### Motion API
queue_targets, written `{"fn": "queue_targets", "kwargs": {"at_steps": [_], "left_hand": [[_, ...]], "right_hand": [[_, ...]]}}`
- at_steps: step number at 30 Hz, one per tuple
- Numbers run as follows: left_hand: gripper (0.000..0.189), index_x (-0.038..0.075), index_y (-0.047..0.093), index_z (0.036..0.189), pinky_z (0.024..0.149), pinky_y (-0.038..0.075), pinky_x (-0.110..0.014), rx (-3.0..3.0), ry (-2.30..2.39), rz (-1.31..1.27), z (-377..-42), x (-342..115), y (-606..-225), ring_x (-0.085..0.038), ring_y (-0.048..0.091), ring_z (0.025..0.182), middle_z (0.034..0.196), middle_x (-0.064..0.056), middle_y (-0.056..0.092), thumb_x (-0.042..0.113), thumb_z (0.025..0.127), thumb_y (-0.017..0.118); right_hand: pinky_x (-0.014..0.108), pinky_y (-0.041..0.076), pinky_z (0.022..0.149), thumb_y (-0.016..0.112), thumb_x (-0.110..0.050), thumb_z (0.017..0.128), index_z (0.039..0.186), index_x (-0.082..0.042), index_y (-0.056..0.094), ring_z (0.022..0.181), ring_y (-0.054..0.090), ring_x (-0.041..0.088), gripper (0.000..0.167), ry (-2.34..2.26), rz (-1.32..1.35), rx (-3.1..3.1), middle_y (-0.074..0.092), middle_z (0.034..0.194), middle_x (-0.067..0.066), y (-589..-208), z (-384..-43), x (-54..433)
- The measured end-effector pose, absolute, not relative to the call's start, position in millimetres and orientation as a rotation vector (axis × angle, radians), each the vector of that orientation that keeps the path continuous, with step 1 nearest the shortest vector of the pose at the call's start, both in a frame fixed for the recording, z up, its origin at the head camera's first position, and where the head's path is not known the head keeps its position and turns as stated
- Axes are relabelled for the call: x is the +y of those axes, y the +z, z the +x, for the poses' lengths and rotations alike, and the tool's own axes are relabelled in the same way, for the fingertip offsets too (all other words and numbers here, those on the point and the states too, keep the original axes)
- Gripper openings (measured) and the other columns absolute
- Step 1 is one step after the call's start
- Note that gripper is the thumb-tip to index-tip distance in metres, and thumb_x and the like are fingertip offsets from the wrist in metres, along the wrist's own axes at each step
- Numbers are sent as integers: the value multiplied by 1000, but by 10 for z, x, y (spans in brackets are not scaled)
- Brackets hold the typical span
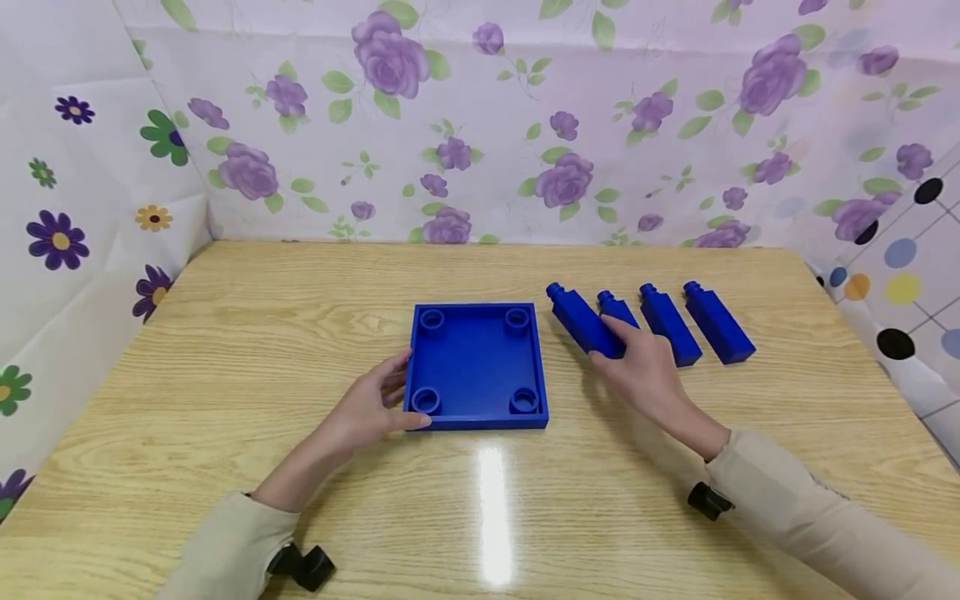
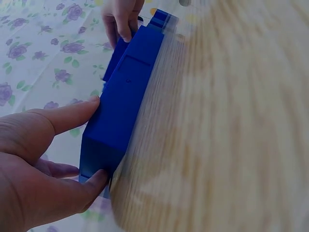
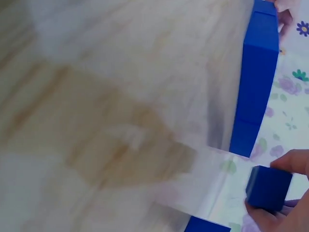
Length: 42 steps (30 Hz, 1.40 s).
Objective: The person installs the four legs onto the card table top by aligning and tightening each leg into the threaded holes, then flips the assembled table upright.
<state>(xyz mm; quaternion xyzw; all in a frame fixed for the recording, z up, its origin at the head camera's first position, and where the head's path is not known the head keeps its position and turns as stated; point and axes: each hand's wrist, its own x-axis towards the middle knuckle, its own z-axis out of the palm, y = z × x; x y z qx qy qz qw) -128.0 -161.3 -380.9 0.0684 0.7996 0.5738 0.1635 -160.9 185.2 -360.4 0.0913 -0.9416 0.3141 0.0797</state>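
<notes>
One blue leg [image 1: 577, 318], pinched by the right hand [image 1: 647, 367], is between tray [image 1: 480, 423] and table's right edge [image 1: 851, 354]; the left hand [image 1: 371, 404] clasps the tray. Likely pick-up step; next calls for aligning with a socket [image 1: 517, 319].

- The left arm [image 1: 281, 504] is slanting in from the lower left, its beige sleeve [image 1: 232, 542] ending at the wrist.
- The left hand [image 1: 369, 404] is gripping, its thumb [image 1: 411, 420] standing well apart from the fingers [image 1: 390, 365].
- The right arm [image 1: 795, 508], also sleeved, is slanting in from the lower right.
- The right hand [image 1: 645, 367] is pinching between thumb and fingers, its back facing upward.
</notes>
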Motion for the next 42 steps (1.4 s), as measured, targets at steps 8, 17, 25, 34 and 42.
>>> {"fn": "queue_targets", "kwargs": {"at_steps": [8, 17, 25, 34, 42], "left_hand": [[94, -2, 18, 153, 108, 36, -48, 2269, 1648, 200, -1286, -1621, -3824, -44, 35, 133, 145, -29, 35, 2, 80, 78], [94, -2, 18, 153, 108, 36, -46, 2235, 1680, 188, -1283, -1618, -3854, -43, 35, 133, 146, -28, 34, 0, 79, 77], [94, -1, 18, 153, 109, 34, -46, 2237, 1687, 198, -1286, -1627, -3866, -43, 35, 133, 146, -27, 34, 0, 80, 77], [93, -1, 19, 153, 110, 33, -47, 2244, 1680, 200, -1284, -1638, -3858, -43, 34, 134, 147, -28, 33, -1, 80, 77], [93, -3, 20, 152, 110, 33, -46, 2243, 1697, 203, -1287, -1624, -3860, -43, 36, 133, 145, -28, 35, -1, 79, 77]], "right_hand": [[27, 54, 73, 74, -14, 87, 129, -2, 61, 97, 65, 30, 46, 1232, 246, -2619, 64, 119, 19, -3454, -1634, 1890], [15, 52, 76, 73, -13, 87, 125, 0, 58, 96, 59, 13, 43, 1774, 81, -2368, 62, 112, 6, -3306, -1750, 1836], [19, 54, 77, 76, -6, 84, 117, -5, 59, 93, 61, 15, 38, 2201, 136, -2042, 68, 100, -1, -3196, -1886, 1762], [24, 52, 87, 73, 0, 84, 118, -4, 63, 96, 64, 16, 35, 2298, 303, -1896, 70, 104, 2, -3116, -2037, 1539], [28, 50, 93, 72, -2, 86, 131, 2, 56, 95, 64, 16, 48, 2283, 314, -1958, 69, 102, 2, -2963, -2161, 1240]]}}
